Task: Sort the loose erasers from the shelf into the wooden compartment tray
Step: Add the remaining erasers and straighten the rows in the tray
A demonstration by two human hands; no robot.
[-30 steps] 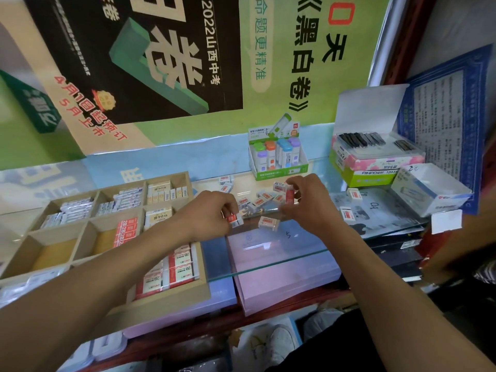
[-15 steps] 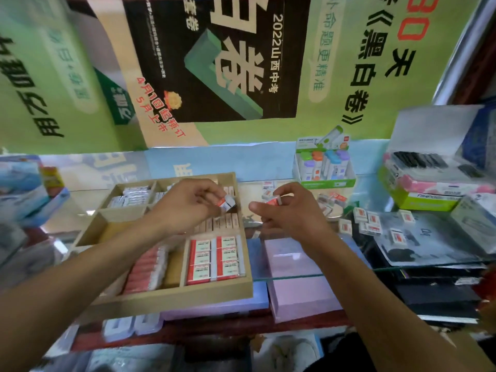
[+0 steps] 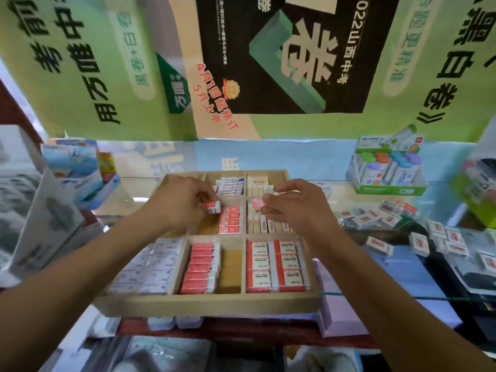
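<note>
Both your hands have moved from the tray's right edge to above its middle row; the view has swung left, so the wooden compartment tray point(image 3: 209, 304) now sits centred. Your left hand point(image 3: 179, 202) hovers over the tray's middle-left cells, fingers curled, pinching a red-and-white eraser point(image 3: 212, 204) at the fingertips. Your right hand point(image 3: 295, 208) is over the middle-right cell, thumb and fingers clamped on a second red-labelled eraser point(image 3: 258, 203). Two erasers in hand, one per hand, both just above the tray's centre cell with its red 2B stack point(image 3: 229, 220). Tray is a three-by-three grid, nine cells. Front-right cell holds six large 2B erasers point(image 3: 276, 267). Loose erasers point(image 3: 375, 214) lie scattered on the glass shelf point(image 3: 429, 280) right of the tray; too blurred to count. One green display box point(image 3: 389, 175) stands behind those.
</note>
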